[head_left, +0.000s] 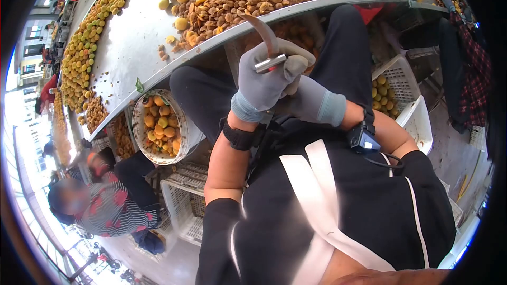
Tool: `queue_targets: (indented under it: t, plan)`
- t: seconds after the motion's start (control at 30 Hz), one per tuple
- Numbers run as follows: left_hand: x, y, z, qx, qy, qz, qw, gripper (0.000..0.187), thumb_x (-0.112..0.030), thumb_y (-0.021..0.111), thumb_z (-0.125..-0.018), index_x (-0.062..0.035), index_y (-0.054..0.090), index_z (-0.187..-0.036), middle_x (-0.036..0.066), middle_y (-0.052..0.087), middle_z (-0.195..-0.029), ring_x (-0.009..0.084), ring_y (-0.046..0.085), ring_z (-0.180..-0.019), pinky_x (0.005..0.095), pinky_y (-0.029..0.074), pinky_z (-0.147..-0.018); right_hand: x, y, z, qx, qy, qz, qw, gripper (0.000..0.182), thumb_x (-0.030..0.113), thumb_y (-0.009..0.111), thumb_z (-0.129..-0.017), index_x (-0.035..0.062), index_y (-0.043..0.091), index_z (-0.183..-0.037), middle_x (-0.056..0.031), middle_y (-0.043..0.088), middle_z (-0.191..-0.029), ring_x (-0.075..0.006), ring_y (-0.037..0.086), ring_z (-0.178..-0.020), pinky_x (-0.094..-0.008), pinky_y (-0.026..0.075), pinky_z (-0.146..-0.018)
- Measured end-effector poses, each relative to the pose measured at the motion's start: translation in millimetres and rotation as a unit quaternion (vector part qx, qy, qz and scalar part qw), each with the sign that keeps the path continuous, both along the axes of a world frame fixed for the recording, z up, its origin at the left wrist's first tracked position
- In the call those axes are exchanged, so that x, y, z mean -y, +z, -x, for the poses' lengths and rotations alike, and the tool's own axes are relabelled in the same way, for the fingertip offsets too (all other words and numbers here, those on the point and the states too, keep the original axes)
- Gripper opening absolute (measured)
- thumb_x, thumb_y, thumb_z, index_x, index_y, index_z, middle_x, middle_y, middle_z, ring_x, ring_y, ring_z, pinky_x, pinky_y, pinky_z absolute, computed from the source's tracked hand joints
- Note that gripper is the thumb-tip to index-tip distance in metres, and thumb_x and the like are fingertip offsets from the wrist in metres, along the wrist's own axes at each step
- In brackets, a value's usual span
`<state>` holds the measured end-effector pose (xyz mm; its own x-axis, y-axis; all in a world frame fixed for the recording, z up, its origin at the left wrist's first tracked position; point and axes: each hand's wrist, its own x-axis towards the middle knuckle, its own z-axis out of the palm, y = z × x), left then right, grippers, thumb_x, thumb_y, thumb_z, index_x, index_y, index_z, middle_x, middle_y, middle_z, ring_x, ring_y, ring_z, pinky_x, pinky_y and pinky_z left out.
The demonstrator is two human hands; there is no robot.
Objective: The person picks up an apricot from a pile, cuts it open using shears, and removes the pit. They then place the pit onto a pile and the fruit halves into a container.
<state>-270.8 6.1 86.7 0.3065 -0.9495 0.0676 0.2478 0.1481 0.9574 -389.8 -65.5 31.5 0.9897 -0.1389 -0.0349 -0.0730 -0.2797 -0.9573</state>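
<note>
gripped a curved blade (262, 30) in the gloved left hand (262, 76), clenched above the lap, with a short metal tube (270, 64) lying across the fist at the base. pointed the tip up, over the table's (132, 34) near edge in this view. held the gloved right hand (311, 97) low against the left, partly hidden behind it; could not tell its grip from this angle. wore a black strap (237, 136) on the left wrist and a small device (363, 140) on the right. faced yellow and green fruit (79, 58) along the table's left side and a heap of brown pits (248, 0) near the edge. had a bucket (193, 136) of fruit beside the left knee, and a crate (400, 78) of more beyond the right leg. worked near a co-worker (119, 208) in stripes, at left.
</note>
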Motion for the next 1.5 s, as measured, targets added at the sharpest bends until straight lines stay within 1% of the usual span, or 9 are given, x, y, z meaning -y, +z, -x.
queue_targets:
  t: [0.1, 0.23, 0.33, 0.4, 0.63, 0.83, 1.13, 1.3, 1.5]
  plan:
    - [3, -7, -1, 0.081, 0.045, 0.059, 0.994, 0.026, -0.021, 0.065, -0.090, 0.0044, 0.065, -0.091, 0.000, 0.056, -0.059, 0.0043, 0.046, -0.044, 0.0184, 0.032, -0.041, 1, 16, 3, -0.007, -0.030, -0.008, 0.999, 0.028, 0.017, 0.067, -0.085, 0.0037, 0.062, -0.109, -0.0091, 0.066, -0.095, -0.0166, 0.062, -0.091, -0.0316, 0.050, -0.080]
    - [0, -13, 0, -0.151, 0.037, 0.087, 0.984, 0.023, -0.019, 0.066, -0.090, 0.0043, 0.064, -0.090, 0.000, 0.053, -0.058, 0.0040, 0.043, -0.042, 0.0185, 0.030, -0.040, 19, 32, 3, -0.133, 0.041, -0.222, 0.965, 0.029, 0.019, 0.068, -0.084, 0.0042, 0.062, -0.109, -0.0081, 0.066, -0.094, -0.0171, 0.062, -0.089, -0.0324, 0.050, -0.079]
    - [5, -11, 6, 0.024, 0.014, 0.027, 0.999, 0.027, -0.023, 0.062, -0.093, 0.0036, 0.061, -0.092, -0.001, 0.048, -0.052, 0.0052, 0.038, -0.038, 0.0215, 0.027, -0.038, 18, 21, 2, -0.149, 0.070, -0.150, 0.975, 0.033, 0.019, 0.070, -0.084, 0.0029, 0.060, -0.111, -0.0066, 0.067, -0.091, -0.0163, 0.063, -0.083, -0.0315, 0.051, -0.074]
    - [9, -18, -1, 0.005, 0.023, 0.016, 1.000, 0.026, -0.023, 0.061, -0.094, 0.0037, 0.061, -0.092, -0.001, 0.048, -0.053, 0.0051, 0.038, -0.039, 0.0216, 0.027, -0.038, 11, 25, 3, -0.132, -0.026, -0.218, 0.967, 0.028, 0.016, 0.071, -0.085, 0.0056, 0.060, -0.108, 0.0010, 0.060, -0.073, -0.0052, 0.051, -0.053, -0.0182, 0.040, -0.048]
    - [11, -27, -1, -0.194, 0.014, 0.081, 0.978, 0.020, -0.017, 0.062, -0.092, 0.0028, 0.063, -0.091, -0.001, 0.053, -0.056, 0.0045, 0.042, -0.040, 0.0191, 0.030, -0.038, 4, 28, 23, -0.149, -0.177, -0.352, 0.907, 0.031, 0.016, 0.071, -0.083, 0.0045, 0.059, -0.109, -0.0039, 0.062, -0.075, -0.0123, 0.059, -0.065, -0.0266, 0.048, -0.059]
    - [9, -16, 11, -0.023, 0.004, -0.011, 1.000, 0.025, -0.021, 0.062, -0.092, 0.0039, 0.062, -0.091, -0.002, 0.049, -0.053, 0.0038, 0.038, -0.040, 0.0206, 0.026, -0.039, 21, 20, 15, -0.133, 0.068, -0.034, 0.988, 0.028, 0.024, 0.070, -0.085, 0.0037, 0.062, -0.102, -0.0073, 0.065, -0.080, -0.0133, 0.064, -0.072, -0.0291, 0.051, -0.064]
    - [6, -17, 0, -0.068, 0.036, 0.022, 0.997, 0.020, -0.016, 0.061, -0.093, 0.0034, 0.064, -0.091, -0.001, 0.054, -0.059, 0.0038, 0.042, -0.043, 0.0187, 0.031, -0.040, -3, 17, 19, -0.126, -0.167, -0.339, 0.917, 0.034, 0.014, 0.069, -0.086, 0.0011, 0.053, -0.113, -0.0079, 0.066, -0.099, -0.0201, 0.064, -0.090, -0.0352, 0.052, -0.080]
    - [8, -7, 14, -0.025, 0.005, -0.025, 0.999, 0.022, -0.017, 0.061, -0.092, 0.0047, 0.063, -0.091, -0.001, 0.050, -0.053, 0.0044, 0.037, -0.039, 0.0204, 0.026, -0.038, 6, 16, 15, -0.047, 0.005, 0.085, 0.995, 0.026, 0.020, 0.062, -0.090, 0.0042, 0.057, -0.110, -0.0136, 0.066, -0.101, -0.0266, 0.064, -0.093, -0.0344, 0.050, -0.083]
    - [7, -5, 11, 0.059, 0.006, -0.010, 0.998, 0.025, -0.020, 0.061, -0.092, 0.0052, 0.063, -0.091, -0.001, 0.051, -0.054, 0.0040, 0.039, -0.040, 0.0196, 0.027, -0.039, 0, 8, 4, 0.011, 0.001, 0.165, 0.986, 0.027, 0.023, 0.063, -0.088, 0.0050, 0.058, -0.108, -0.0140, 0.065, -0.100, -0.0289, 0.064, -0.092, -0.0362, 0.050, -0.081]
